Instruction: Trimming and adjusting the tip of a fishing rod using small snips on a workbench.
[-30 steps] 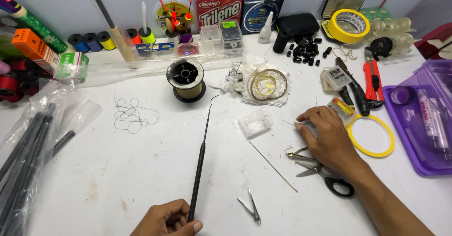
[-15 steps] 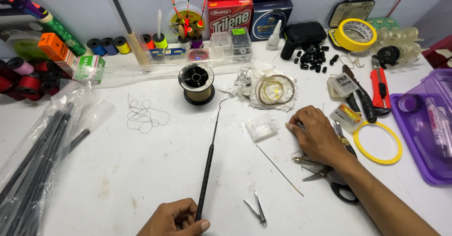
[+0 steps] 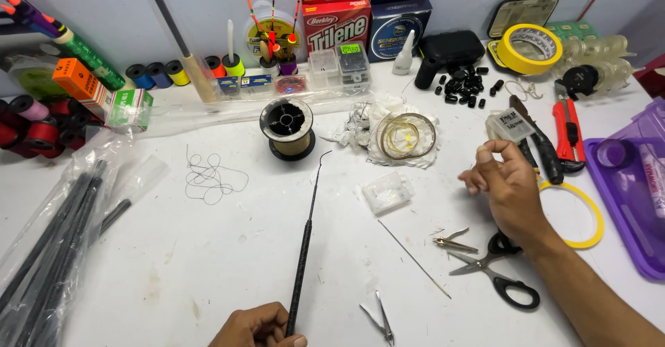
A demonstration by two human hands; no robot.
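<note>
My left hand point(image 3: 260, 327) grips the bottom end of a thin black rod point(image 3: 305, 236) at the near table edge. The rod lies pointing away from me, and its fine curved tip ends near a spool of olive line point(image 3: 287, 127). My right hand point(image 3: 509, 188) is lifted a little above the table at the right. Its thumb and forefinger are pinched together next to a small clear box point(image 3: 511, 125), and I cannot make out whether anything is between them. Just below that hand lie black-handled scissors point(image 3: 495, 274) and a thin straight wire point(image 3: 414, 259).
A nail clipper point(image 3: 379, 316), a small plastic bag point(image 3: 386, 191) and a tangle of loose line point(image 3: 211, 177) lie around the rod. A bag of black rods point(image 3: 55, 250) fills the left edge. A yellow ring point(image 3: 578, 212), a purple tray point(image 3: 627, 208) and a red cutter point(image 3: 569, 129) sit right; spools and boxes line the back.
My right hand has lifted off the table and moved back and right, with its fingertips now pinched. My left hand still holds the rod in the same place.
</note>
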